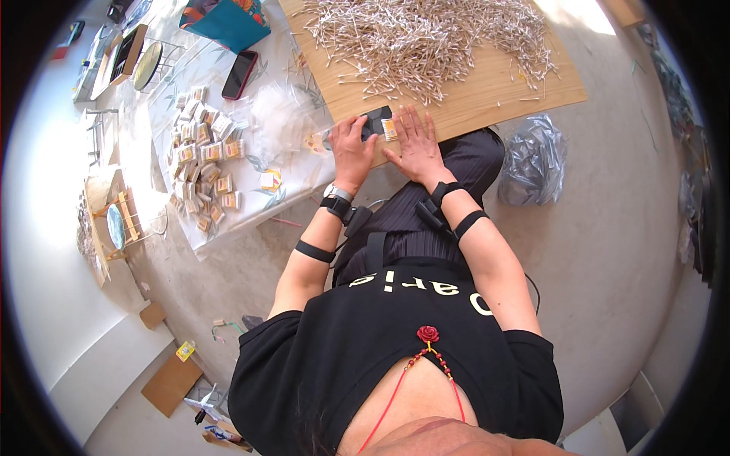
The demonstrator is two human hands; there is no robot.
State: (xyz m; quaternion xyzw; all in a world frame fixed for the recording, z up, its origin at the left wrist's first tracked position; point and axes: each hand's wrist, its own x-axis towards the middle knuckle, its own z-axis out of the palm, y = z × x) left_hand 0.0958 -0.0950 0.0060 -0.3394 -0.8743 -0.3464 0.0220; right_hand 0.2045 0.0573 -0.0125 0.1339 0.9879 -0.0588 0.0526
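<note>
A small dark, flat-sided block [376,118] lies at the near edge of a wooden board [479,87]. My left hand [352,152] curls its fingers and thumb round the block's left end. Against the block's right side is a small pack of cotton swabs [390,130] with a pale label. My right hand [417,148] lies flat beside that pack, fingers stretched out and its inner edge touching it. What lies under my left palm is hidden. A large heap of loose cotton swabs [426,45] covers the far part of the board.
On the patterned tablecloth [251,197] at left lie many small filled swab packs [209,152], clear plastic bags [281,114] and a phone [239,75]. A blue bag [228,26] stands behind them. A grey plastic-wrapped bundle [534,161] sits on the floor to the right.
</note>
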